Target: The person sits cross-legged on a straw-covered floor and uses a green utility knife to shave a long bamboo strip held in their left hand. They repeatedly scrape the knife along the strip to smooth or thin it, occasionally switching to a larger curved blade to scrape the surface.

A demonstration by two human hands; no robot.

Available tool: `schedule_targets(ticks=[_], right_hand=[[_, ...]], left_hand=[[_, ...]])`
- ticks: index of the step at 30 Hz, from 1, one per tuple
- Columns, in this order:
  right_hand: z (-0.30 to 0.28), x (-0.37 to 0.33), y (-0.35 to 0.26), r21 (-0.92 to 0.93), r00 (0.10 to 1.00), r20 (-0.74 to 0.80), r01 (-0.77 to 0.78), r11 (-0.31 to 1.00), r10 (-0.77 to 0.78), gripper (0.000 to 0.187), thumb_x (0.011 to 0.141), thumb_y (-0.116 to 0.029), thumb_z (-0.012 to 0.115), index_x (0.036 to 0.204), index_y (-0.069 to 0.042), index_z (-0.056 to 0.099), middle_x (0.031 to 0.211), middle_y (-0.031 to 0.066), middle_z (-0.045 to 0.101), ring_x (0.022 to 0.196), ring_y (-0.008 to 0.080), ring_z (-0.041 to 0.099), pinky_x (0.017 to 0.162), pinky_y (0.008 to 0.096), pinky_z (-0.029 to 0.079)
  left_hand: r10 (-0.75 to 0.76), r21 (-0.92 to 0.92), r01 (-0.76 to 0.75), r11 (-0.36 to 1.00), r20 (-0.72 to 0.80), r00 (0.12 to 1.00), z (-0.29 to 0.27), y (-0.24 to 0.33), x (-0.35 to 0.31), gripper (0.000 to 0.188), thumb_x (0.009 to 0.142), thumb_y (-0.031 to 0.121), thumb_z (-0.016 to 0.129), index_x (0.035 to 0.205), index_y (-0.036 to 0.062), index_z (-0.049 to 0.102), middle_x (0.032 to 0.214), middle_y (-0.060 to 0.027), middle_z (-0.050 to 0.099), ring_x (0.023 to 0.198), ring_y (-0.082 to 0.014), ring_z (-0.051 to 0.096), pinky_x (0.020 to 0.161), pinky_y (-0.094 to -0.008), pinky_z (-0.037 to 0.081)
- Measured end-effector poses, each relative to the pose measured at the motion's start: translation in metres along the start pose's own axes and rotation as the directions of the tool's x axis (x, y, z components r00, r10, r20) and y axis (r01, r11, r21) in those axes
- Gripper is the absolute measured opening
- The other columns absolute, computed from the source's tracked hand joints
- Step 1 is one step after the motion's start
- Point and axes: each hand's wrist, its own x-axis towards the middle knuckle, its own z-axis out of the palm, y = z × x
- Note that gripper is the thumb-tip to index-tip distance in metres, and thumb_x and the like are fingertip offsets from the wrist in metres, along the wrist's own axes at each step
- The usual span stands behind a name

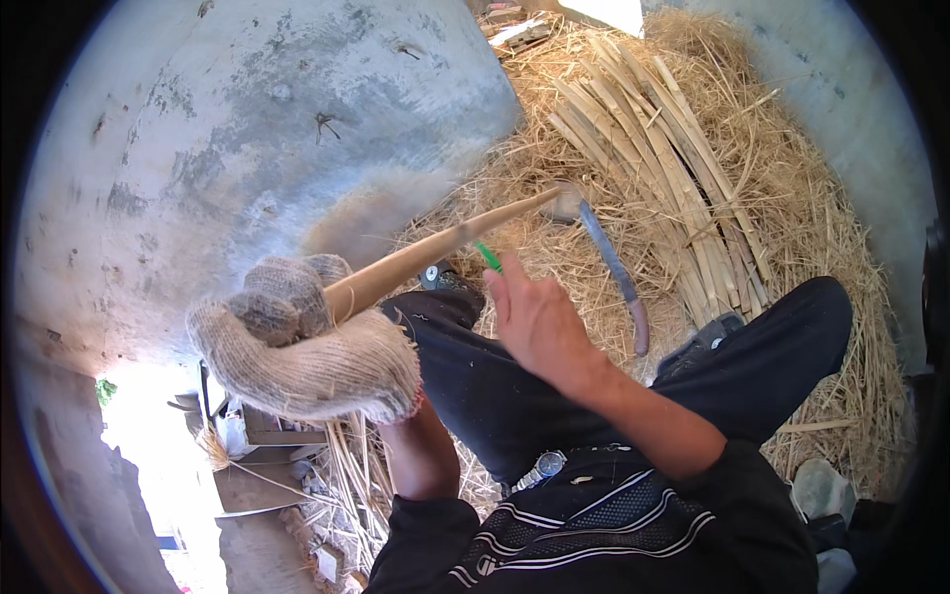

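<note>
My left hand [297, 337], in a thick knitted grey-white glove, is closed around the near end of a long tan bamboo strip [416, 251]. The strip slants up and away to the right, its far end above the straw. My right hand [539, 322] is bare and closed on a slim green tool [489, 256]. Only the tool's green end shows, just below the strip's middle; whether it touches the strip I cannot tell. Beyond my right hand, a long knife [611, 257] with a dark blade and brown handle lies on the straw.
Split bamboo lengths [683, 188] lie bundled on straw [802, 238] at the right. My bent legs [762, 366] flank the work. A stained pale wall [257, 129] rises at the left. A silver watch [547, 465] shows at my waist. More thin strips [361, 475] lie at lower left.
</note>
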Motion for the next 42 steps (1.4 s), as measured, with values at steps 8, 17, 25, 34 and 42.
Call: schedule_targets(ticks=[8, 17, 25, 34, 42], right_hand=[[-0.027, -0.015, -0.025, 0.061, 0.994, 0.092, 0.05, 0.997, -0.055, 0.026, 0.099, -0.026, 0.046, 0.097, 0.0, 0.049, 0.053, 0.0226, 0.055, 0.051, 0.042, 0.06, 0.046, 0.0484, 0.049], [-0.042, -0.025, -0.058, 0.1, 0.973, 0.095, 0.201, 0.975, -0.21, 0.026, 0.099, -0.026, 0.046, 0.093, 0.0, 0.048, 0.05, 0.018, 0.056, 0.047, 0.0398, 0.061, 0.043, 0.0449, 0.05], [-0.05, -0.024, -0.056, -0.044, 0.974, 0.168, 0.161, 0.986, -0.152, 0.025, 0.1, -0.024, 0.045, 0.098, 0.0, 0.05, 0.054, 0.0189, 0.058, 0.053, 0.0322, 0.066, 0.041, 0.0409, 0.052], [-0.038, -0.007, 0.008, -0.197, 0.988, 0.147, -0.016, 0.98, 0.045, 0.028, 0.1, -0.025, 0.043, 0.099, 0.001, 0.053, 0.071, 0.0276, 0.059, 0.064, 0.0367, 0.066, 0.049, 0.0407, 0.053], [-0.05, -0.023, -0.031, 0.129, 0.997, 0.017, 0.074, 0.989, -0.077, 0.023, 0.098, -0.021, 0.049, 0.096, 0.001, 0.052, 0.052, 0.021, 0.053, 0.05, 0.0401, 0.06, 0.044, 0.0462, 0.046]], left_hand=[[-0.325, -0.159, 0.317, 0.935, -0.029, 0.945, 0.009, 0.023, -0.001, 0.04, 0.092, 0.033, 0.045, 0.057, 0.0174, 0.031, 0.053, 0.004, 0.032, 0.04, -0.0093, 0.032, 0.039, -0.0235, 0.03], [-0.234, -0.411, 0.306, 0.859, 0.216, 0.948, -0.005, -0.011, 0.014, 0.044, 0.095, 0.047, 0.039, 0.066, 0.0124, 0.039, 0.057, 0.0012, 0.035, 0.042, -0.0093, 0.032, 0.041, -0.0226, 0.033], [-0.049, -0.461, 0.189, 0.867, 0.298, 0.953, -0.012, -0.002, 0.003, 0.042, 0.092, 0.044, 0.042, 0.064, 0.0117, 0.039, 0.056, 0.0016, 0.037, 0.042, -0.0078, 0.035, 0.038, -0.0205, 0.032], [-0.114, -0.465, 0.297, 0.834, 0.382, 0.917, 0.006, 0.022, 0.004, 0.037, 0.086, 0.032, 0.04, 0.054, 0.0162, 0.032, 0.048, 0.0034, 0.032, 0.036, -0.0079, 0.031, 0.035, -0.0217, 0.03], [-0.145, -0.351, 0.375, 0.858, 0.536, 0.832, 0.014, 0.046, 0.005, 0.032, 0.081, 0.029, 0.039, 0.052, 0.0175, 0.03, 0.046, 0.0031, 0.029, 0.036, -0.0087, 0.03, 0.037, -0.0216, 0.031]])
